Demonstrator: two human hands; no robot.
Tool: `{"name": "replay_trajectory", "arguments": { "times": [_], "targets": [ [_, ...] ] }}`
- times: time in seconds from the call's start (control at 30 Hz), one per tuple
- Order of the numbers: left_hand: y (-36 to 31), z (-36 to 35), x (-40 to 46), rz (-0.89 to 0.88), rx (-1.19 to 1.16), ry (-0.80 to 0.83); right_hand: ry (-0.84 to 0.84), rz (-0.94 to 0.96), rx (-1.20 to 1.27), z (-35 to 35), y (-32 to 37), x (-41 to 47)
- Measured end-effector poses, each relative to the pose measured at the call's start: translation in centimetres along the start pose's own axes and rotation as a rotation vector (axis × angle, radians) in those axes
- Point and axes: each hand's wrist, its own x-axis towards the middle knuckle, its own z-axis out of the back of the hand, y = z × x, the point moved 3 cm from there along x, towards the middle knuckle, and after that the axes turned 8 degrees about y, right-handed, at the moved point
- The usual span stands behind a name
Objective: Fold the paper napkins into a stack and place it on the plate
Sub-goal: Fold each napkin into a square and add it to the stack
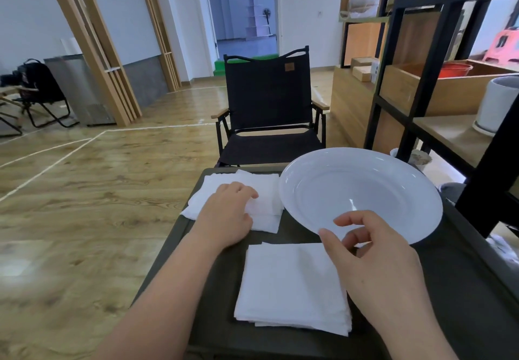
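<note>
My left forearm comes in from the lower left of the frame and runs up toward the middle. My left hand lies palm down on the far napkins, fingers curled over the top layer near its right edge; I cannot tell whether they pinch the paper or only press it. These napkins are white, soft and loosely piled, their edges not lined up, with one corner poking out at the lower right of the pile. They sit at the far left of the dark surface, just beside the plate's left rim.

Below them, in the lower middle of the frame, lies a second pile of napkins, a neat white square of several layers, flat on the surface, with the layer edges showing along its near side.

My right forearm enters from the lower right. My right hand hovers over the right edge of that near pile and the near rim of the plate, thumb and fingers loosely bent and spread apart, holding nothing. The plate is white, round and glossy with a wide rim, bare inside, at the far right of the surface.

Beyond the surface, in the upper middle, a black chair faces me.
</note>
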Motion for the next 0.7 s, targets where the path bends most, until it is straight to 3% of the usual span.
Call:
{"name": "replay_trajectory", "arguments": {
  "times": [0.17, 0.33, 0.43, 0.53, 0.63, 0.7],
  "targets": [
    [0.2, 0.0, 0.8, -0.019, 0.111, -0.163, 0.011, 0.007, 0.032, 0.2, -0.5, 0.4],
    [0.1, 0.2, -0.1, 0.063, -0.079, -0.262, 0.023, 0.048, 0.074, 0.1, -0.5, 0.1],
    [-0.5, 2.1, -2.3, 0.156, -0.405, -0.431, 0.032, 0.068, 0.093, 0.2, -0.3, 0.1],
    [-1.2, 3.9, -5.8, 0.266, -0.895, -0.608, 0.065, 0.086, 0.165, 0.3, -0.1, -0.1],
    [-3.3, 4.8, -9.2, 0.284, -1.423, -0.520, 0.208, 0.074, 0.312, -0.4, 0.4, -0.3],
    [-4.7, 4.4, -10.8, 0.265, -1.530, -0.406, 0.301, 0.087, 0.383, -1.0, 1.0, -0.8]
  ]
}}
